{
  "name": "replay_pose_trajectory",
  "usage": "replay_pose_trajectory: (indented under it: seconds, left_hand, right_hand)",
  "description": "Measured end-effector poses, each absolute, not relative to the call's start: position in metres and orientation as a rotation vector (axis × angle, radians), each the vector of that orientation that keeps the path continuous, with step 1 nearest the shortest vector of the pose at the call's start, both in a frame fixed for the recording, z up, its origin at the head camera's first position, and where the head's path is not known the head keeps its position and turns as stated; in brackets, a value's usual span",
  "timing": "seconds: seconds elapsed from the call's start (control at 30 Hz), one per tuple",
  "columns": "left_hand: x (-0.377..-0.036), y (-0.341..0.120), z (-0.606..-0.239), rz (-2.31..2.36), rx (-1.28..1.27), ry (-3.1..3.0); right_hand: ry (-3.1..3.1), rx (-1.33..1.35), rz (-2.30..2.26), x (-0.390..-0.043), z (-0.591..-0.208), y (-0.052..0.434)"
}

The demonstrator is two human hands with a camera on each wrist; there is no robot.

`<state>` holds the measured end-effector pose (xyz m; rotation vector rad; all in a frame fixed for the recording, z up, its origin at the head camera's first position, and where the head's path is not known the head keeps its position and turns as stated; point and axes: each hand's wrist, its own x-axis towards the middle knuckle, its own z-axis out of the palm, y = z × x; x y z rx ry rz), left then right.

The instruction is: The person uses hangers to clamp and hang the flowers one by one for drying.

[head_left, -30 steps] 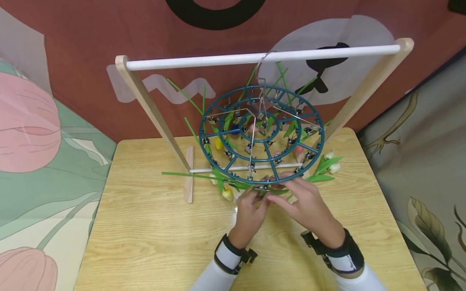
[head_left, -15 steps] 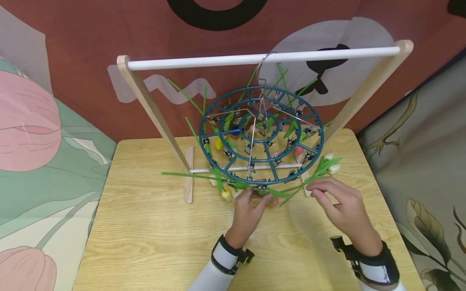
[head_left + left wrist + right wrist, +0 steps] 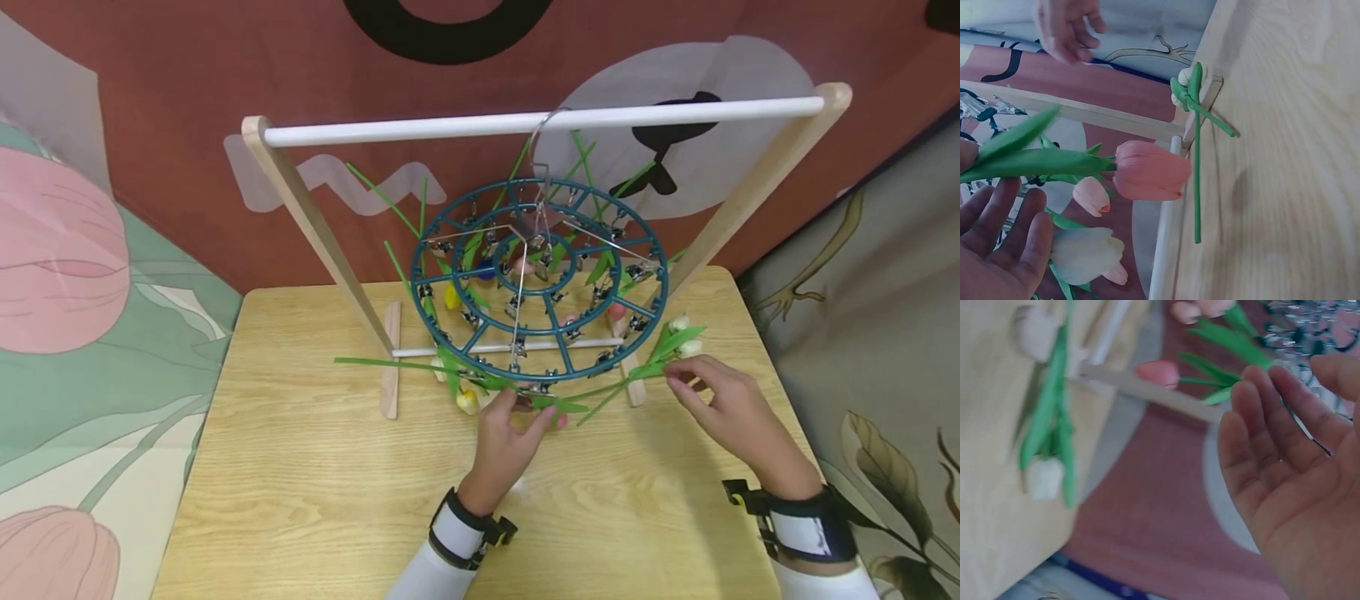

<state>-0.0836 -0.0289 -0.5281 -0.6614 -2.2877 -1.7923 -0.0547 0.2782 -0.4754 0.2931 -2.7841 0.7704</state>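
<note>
In the head view my left hand point(image 3: 502, 450) is at the front rim of a round blue-green clip hanger point(image 3: 555, 312). Its fingers pinch the green stem of a pink tulip point(image 3: 1150, 170), which points sideways in the left wrist view; the hanger partly hides the fingertips from above. To the right, my right hand point(image 3: 731, 417) hovers in the air, fingers loosely bent, and the right wrist view finds nothing in its palm. Close by it, white tulips point(image 3: 681, 333) with long green stems lie on the table.
The hanger hangs from the white bar point(image 3: 420, 127) of a wooden rack point(image 3: 315, 250). Several tulips dangle from its clips, among them a yellow one point(image 3: 467, 402) and a white one point(image 3: 1088, 255). Metal clips line the rings. A wooden table point(image 3: 300, 500) lies beneath.
My right hand has left the hanger's front rim and moved right, toward the white tulips. The left hand stays at the rim, shifting only slightly.
</note>
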Motion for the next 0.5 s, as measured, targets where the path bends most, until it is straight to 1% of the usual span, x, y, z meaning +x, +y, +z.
replay_pose_trajectory:
  seconds: [0.17,0.23,0.3,0.5]
  left_hand:
    - [-0.074,-0.035,-0.531,-1.807,-0.606,-2.316]
    - [-0.068,-0.037,-0.532,-1.795,-0.628,-2.283]
    - [-0.062,-0.038,-0.534,-1.764,-0.693,-2.247]
    - [-0.052,-0.036,-0.534,-1.587,-1.005,-2.298]
  right_hand:
    - [-2.848,0.246,0.753,-0.064,-0.498,0.288]
    - [-2.857,0.230,0.755,-0.069,-0.506,0.292]
    - [-2.869,0.215,0.757,-0.073,-0.512,0.294]
    - [-2.913,0.210,0.816,-0.089,-0.533,0.301]
